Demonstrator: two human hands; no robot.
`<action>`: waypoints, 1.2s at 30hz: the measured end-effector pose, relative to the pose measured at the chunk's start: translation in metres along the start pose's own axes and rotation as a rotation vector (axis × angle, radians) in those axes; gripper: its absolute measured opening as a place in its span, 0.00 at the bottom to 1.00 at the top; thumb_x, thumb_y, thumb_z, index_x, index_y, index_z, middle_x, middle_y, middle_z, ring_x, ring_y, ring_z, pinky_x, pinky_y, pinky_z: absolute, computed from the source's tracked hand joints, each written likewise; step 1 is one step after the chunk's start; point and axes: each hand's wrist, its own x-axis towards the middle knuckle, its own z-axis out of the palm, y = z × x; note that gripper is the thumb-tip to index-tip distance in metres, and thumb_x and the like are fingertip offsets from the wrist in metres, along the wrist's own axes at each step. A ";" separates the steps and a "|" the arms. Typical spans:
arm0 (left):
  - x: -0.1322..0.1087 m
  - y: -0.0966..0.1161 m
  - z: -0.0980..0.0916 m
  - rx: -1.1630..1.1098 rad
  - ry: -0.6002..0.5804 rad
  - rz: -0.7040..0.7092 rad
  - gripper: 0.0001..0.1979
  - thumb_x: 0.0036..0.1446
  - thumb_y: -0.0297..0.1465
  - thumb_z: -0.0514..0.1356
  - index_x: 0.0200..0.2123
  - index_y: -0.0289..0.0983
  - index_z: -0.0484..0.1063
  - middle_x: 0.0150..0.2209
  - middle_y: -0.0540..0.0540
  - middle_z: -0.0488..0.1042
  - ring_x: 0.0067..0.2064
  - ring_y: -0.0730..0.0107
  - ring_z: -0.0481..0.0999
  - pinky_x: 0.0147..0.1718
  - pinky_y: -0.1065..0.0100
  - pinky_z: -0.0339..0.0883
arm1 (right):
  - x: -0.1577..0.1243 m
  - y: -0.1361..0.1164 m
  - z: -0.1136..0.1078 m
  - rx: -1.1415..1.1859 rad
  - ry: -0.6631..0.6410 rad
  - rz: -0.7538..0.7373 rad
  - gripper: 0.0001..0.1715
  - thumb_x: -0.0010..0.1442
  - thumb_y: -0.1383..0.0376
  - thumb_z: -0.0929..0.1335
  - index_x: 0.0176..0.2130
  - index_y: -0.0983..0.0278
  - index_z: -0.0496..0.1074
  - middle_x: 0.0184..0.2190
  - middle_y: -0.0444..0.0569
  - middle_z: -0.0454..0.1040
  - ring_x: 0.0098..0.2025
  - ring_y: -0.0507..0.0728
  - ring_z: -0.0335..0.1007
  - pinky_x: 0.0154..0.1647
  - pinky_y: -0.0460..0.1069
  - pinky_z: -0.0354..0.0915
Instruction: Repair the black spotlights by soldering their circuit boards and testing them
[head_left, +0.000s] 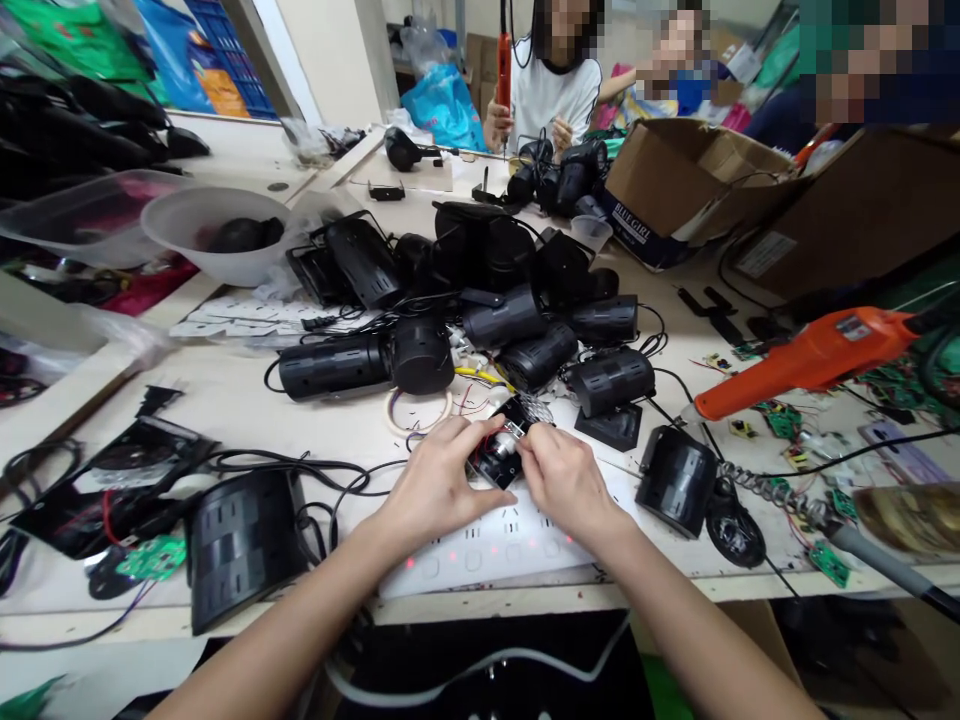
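My left hand (439,485) is closed round the near-left side of a small black plastic part (495,468), thumb and index finger spread along its edges. In that part sits a whitish, silvery piece (507,442) with thin red wires. My right hand (566,478) has its fingers pinched at the right edge of the same part; its fingertips partly hide what they grip. Both hands are just above a white power strip (480,560) with red lights. A cream ring (418,425) lies just beyond my left hand.
Black slotted cylindrical housings (334,365) with cables are heaped beyond my hands; others stand left (244,545) and right (679,480). An orange electric screwdriver (810,365) is at right, near green circuit boards (784,420). Across the table, a person holds another orange screwdriver (504,85) beside cardboard boxes (652,190).
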 end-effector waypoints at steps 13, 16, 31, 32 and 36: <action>-0.015 0.001 -0.023 -0.021 -0.089 -0.098 0.42 0.51 0.34 0.67 0.67 0.43 0.53 0.59 0.39 0.69 0.59 0.49 0.69 0.56 0.50 0.64 | -0.007 0.000 0.001 -0.076 0.017 -0.014 0.10 0.65 0.73 0.61 0.31 0.62 0.63 0.26 0.47 0.71 0.28 0.55 0.67 0.29 0.47 0.58; -0.027 -0.012 -0.040 0.022 -0.084 -0.177 0.29 0.54 0.29 0.61 0.61 0.38 0.63 0.53 0.40 0.75 0.53 0.54 0.74 0.54 0.54 0.66 | -0.008 -0.001 0.000 -0.062 0.019 0.004 0.10 0.66 0.72 0.62 0.31 0.62 0.64 0.27 0.48 0.71 0.29 0.55 0.68 0.30 0.47 0.60; -0.021 -0.021 -0.042 0.065 -0.143 -0.130 0.05 0.55 0.26 0.59 0.34 0.36 0.75 0.32 0.44 0.76 0.39 0.59 0.73 0.40 0.61 0.66 | -0.013 -0.012 -0.018 -0.002 0.088 0.081 0.09 0.67 0.69 0.62 0.43 0.66 0.71 0.37 0.53 0.72 0.38 0.60 0.71 0.40 0.53 0.68; -0.022 -0.019 -0.046 -0.057 -0.131 -0.179 0.05 0.55 0.28 0.60 0.35 0.36 0.75 0.31 0.46 0.76 0.36 0.62 0.74 0.37 0.63 0.67 | -0.015 -0.016 -0.020 0.019 0.127 0.092 0.10 0.67 0.69 0.62 0.43 0.66 0.71 0.37 0.53 0.73 0.38 0.59 0.71 0.40 0.53 0.68; -0.024 -0.001 -0.057 -0.743 -0.105 -0.472 0.12 0.49 0.34 0.66 0.36 0.35 0.74 0.25 0.52 0.72 0.25 0.75 0.69 0.25 0.73 0.64 | -0.023 -0.045 -0.024 0.309 0.147 0.201 0.09 0.66 0.67 0.64 0.36 0.63 0.74 0.30 0.48 0.74 0.32 0.54 0.70 0.34 0.48 0.66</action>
